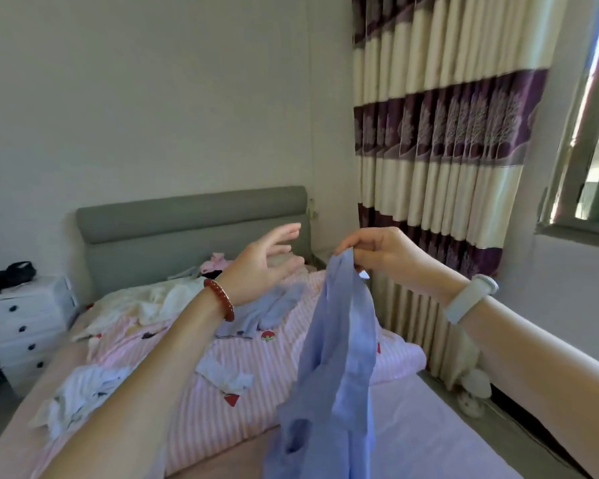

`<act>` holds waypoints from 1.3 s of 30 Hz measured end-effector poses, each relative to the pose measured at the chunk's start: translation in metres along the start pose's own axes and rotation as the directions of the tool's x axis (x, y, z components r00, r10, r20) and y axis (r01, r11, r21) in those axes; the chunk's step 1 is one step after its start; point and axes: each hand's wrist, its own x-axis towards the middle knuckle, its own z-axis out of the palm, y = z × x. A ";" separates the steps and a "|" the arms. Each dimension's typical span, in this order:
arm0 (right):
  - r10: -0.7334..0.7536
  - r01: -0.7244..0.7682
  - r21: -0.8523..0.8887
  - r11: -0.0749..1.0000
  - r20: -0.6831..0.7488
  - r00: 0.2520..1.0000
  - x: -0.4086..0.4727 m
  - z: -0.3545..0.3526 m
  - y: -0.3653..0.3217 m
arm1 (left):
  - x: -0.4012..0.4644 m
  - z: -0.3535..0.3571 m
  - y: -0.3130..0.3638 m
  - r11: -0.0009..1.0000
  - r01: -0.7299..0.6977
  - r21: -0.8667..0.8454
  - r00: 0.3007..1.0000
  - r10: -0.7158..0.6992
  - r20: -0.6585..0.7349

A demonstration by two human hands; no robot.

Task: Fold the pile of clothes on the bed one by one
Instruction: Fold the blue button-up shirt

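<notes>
Blue shirt (339,357) hangs pinched, white clothes (83,392) strewn behind.

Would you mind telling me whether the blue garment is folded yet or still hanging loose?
Hanging loose, unfolded: the right hand pinches the blue garment by its top, and it dangles over the bed. The left hand is open.

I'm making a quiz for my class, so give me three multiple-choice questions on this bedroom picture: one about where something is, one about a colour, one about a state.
1. Where is the white dresser?
A. left of the bed
B. under the window
C. on the bed

2. What colour is the held garment?
A. red
B. light blue
C. black

3. What is the left hand doing?
A. gripping the garment
B. open, holding nothing
C. pressing on the bed

Answers: 1 A, it stands at the picture's left beside the bed. 2 B, the cloth hanging from the right hand is light blue. 3 B, its fingers are spread in the air.
</notes>
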 end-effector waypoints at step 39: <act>-0.339 0.056 -0.406 0.912 -0.671 0.659 -0.083 0.044 -0.080 | -0.012 0.039 0.181 0.964 -0.026 0.266 0.881 0.148 -0.450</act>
